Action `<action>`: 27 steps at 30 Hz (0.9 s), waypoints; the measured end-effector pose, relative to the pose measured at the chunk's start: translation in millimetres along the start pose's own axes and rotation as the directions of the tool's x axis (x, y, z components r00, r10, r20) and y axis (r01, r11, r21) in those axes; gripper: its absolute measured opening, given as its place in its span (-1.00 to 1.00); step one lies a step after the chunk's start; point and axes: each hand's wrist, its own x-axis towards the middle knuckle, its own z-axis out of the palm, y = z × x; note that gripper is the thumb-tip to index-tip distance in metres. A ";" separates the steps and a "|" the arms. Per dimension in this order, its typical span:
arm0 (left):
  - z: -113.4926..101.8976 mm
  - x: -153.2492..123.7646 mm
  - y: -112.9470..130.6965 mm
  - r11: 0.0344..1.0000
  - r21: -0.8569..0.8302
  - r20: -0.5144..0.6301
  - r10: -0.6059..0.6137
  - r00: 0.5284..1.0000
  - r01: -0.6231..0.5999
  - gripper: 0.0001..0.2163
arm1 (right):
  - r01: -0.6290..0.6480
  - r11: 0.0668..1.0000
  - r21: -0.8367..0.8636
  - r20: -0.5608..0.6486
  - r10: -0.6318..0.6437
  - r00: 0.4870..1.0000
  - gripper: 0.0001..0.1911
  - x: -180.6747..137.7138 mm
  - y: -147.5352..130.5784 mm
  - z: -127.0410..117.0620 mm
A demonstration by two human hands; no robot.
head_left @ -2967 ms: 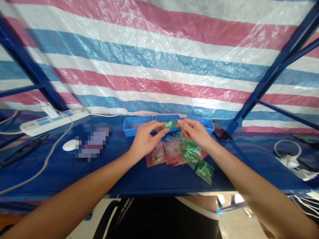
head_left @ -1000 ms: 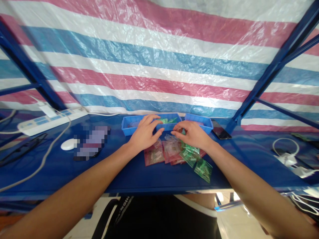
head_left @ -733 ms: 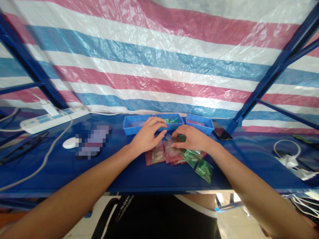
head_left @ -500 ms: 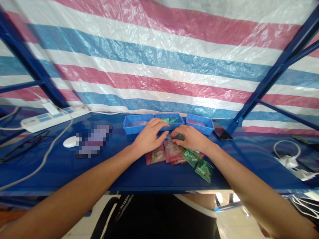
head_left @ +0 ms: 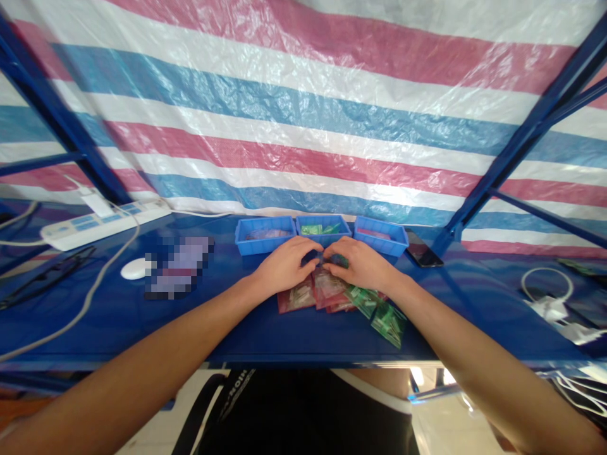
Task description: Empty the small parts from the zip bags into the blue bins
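My left hand [head_left: 288, 264] and my right hand [head_left: 363, 260] meet fingertip to fingertip over a pile of small plastic bags. Both have thumb and fingers curled into a pinch; what lies between the tips is too small and hidden to make out. Below them, reddish clear bags [head_left: 297, 297] with small pale pieces inside overlap on the blue table [head_left: 265, 338]. Green bags [head_left: 389, 323] lie at the pile's right side, under my right wrist. Just behind my hands stand three blue bins: the left bin [head_left: 241, 248], the middle bin [head_left: 336, 239] and the right bin [head_left: 401, 248].
Green bags [head_left: 312, 229] lie in the middle bin; the outer two hold pale or pinkish bags. A black phone [head_left: 423, 249] rests right of the bins. To the left are a power strip [head_left: 61, 237], a white oval object [head_left: 134, 270], a pixelated object [head_left: 183, 268] and cables.
My left hand has drawn down and its fingers have curled in, meeting my right hand's fingertips. The green bags in the middle bin show more. The pile looks the same.
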 end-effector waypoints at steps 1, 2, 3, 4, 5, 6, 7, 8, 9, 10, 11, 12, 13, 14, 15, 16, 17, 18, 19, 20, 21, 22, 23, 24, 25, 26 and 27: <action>1.7 -0.4 -1.9 1.000 0.002 0.035 0.001 0.999 -0.001 -0.72 | -0.009 1.000 0.000 0.004 0.009 1.000 -0.81 -0.1 0.2 0.4; 3.1 -0.7 -3.7 1.000 0.003 0.064 -0.002 0.998 0.002 -0.71 | -0.019 1.000 0.001 0.008 0.019 1.000 -0.80 -0.3 0.7 0.8; 4.1 -0.9 -5.3 1.000 0.003 0.084 -0.009 0.996 0.009 -0.70 | -0.028 1.000 0.004 0.010 0.028 1.000 -0.79 -0.3 1.3 1.3; 4.6 -0.8 -6.7 1.000 0.001 0.094 -0.020 0.995 0.020 -0.70 | -0.035 0.999 0.010 0.012 0.035 0.999 -0.78 -0.4 1.9 1.7; 4.6 -0.5 -7.8 0.999 -0.002 0.093 -0.032 0.995 0.032 -0.71 | -0.040 0.999 0.016 0.015 0.039 0.999 -0.78 -0.4 2.5 2.1; 4.2 -0.1 -8.5 0.999 -0.010 0.086 -0.041 0.995 0.042 -0.73 | -0.043 0.999 0.022 0.015 0.043 0.999 -0.78 -0.4 3.0 2.3; 3.4 0.4 -8.9 0.999 -0.018 0.073 -0.047 0.996 0.049 -0.76 | -0.044 0.999 0.027 0.015 0.043 0.999 -0.79 -0.4 3.4 2.4; 2.3 0.9 -8.8 0.998 -0.025 0.054 -0.055 0.997 0.056 -0.78 | -0.043 0.999 0.030 0.012 0.043 0.999 -0.79 -0.5 3.6 2.3; 1.0 1.3 -8.3 0.998 -0.032 0.030 -0.061 0.998 0.062 -0.80 | -0.042 0.999 0.033 0.007 0.042 0.999 -0.79 -0.6 3.6 2.1; -0.3 1.8 -7.3 0.997 -0.041 0.005 -0.064 0.998 0.064 -0.81 | -0.040 0.999 0.036 0.001 0.040 0.999 -0.78 -0.7 3.6 1.8; -1.7 2.1 -5.6 0.996 -0.054 -0.020 -0.066 0.998 0.065 -0.82 | -0.040 0.998 0.041 -0.009 0.040 0.999 -0.78 -0.8 3.4 1.4; -3.2 2.5 -3.5 0.996 -0.070 -0.047 -0.066 0.997 0.063 -0.83 | -0.038 0.998 0.049 -0.020 0.039 0.999 -0.78 -0.8 3.2 1.0; -4.7 2.7 -0.8 0.994 -0.092 -0.073 -0.068 0.995 0.061 -0.83 | -0.036 0.998 0.059 -0.033 0.038 0.999 -0.78 -0.8 2.8 0.6; -6.2 3.0 2.2 0.991 -0.120 -0.097 -0.073 0.993 0.061 -0.83 | -0.035 0.997 0.069 -0.049 0.038 0.998 -0.80 -0.7 2.5 0.1; -7.6 3.2 5.4 0.987 -0.150 -0.117 -0.081 0.990 0.063 -0.82 | -0.035 0.996 0.083 -0.071 0.041 0.997 -0.82 -0.4 2.0 -0.2; -8.8 3.3 8.4 0.981 -0.182 -0.131 -0.092 0.987 0.067 -0.80 | -0.038 0.994 0.105 -0.098 0.048 0.994 -0.85 -0.1 1.7 -0.4; -9.5 3.4 11.0 0.974 -0.214 -0.143 -0.105 0.984 0.073 -0.78 | -0.048 0.989 0.139 -0.123 0.065 0.990 -0.87 0.4 1.4 -0.4; -9.8 3.4 13.0 0.966 -0.246 -0.151 -0.116 0.982 0.076 -0.74 | -0.066 0.980 0.189 -0.148 0.095 0.984 -0.88 0.8 1.2 -0.2; -9.6 3.4 14.2 0.957 -0.278 -0.159 -0.126 0.979 0.078 -0.69 | -0.091 0.961 0.260 -0.170 0.139 0.976 -0.88 1.3 1.3 0.2; -8.8 3.3 14.7 0.947 -0.313 -0.166 -0.133 0.977 0.076 -0.65 | -0.117 0.930 0.348 -0.182 0.190 0.965 -0.86 1.8 1.6 0.8; -7.6 3.1 14.5 0.933 -0.351 -0.166 -0.139 0.976 0.073 -0.60 | -0.141 0.884 0.447 -0.181 0.243 0.953 -0.83 2.2 2.2 1.6; -6.2 2.9 13.8 0.917 -0.392 -0.160 -0.145 0.976 0.072 -0.57 | -0.158 0.824 0.544 -0.169 0.292 0.941 -0.78 2.5 2.9 2.5; -4.6 2.6 12.8 0.898 -0.434 -0.149 -0.150 0.977 0.072 -0.56 | -0.166 0.759 0.629 -0.152 0.330 0.932 -0.74 2.8 3.7 3.5; -3.3 2.4 11.7 0.880 -0.469 -0.135 -0.157 0.978 0.076 -0.56 | -0.167 0.696 0.698 -0.132 0.355 0.926 -0.70 3.1 4.4 4.4; -2.3 2.2 10.6 0.865 -0.495 -0.125 -0.166 0.978 0.084 -0.58 | -0.166 0.643 0.748 -0.110 0.367 0.924 -0.67 3.4 5.0 5.3; -1.7 2.2 9.7 0.855 -0.510 -0.117 -0.176 0.978 0.093 -0.59 | -0.164 0.603 0.780 -0.094 0.373 0.923 -0.65 3.8 5.4 6.0; -1.6 2.2 9.0 0.851 -0.514 -0.117 -0.187 0.975 0.102 -0.60 | -0.161 0.578 0.800 -0.085 0.376 0.923 -0.64 4.1 5.6 6.5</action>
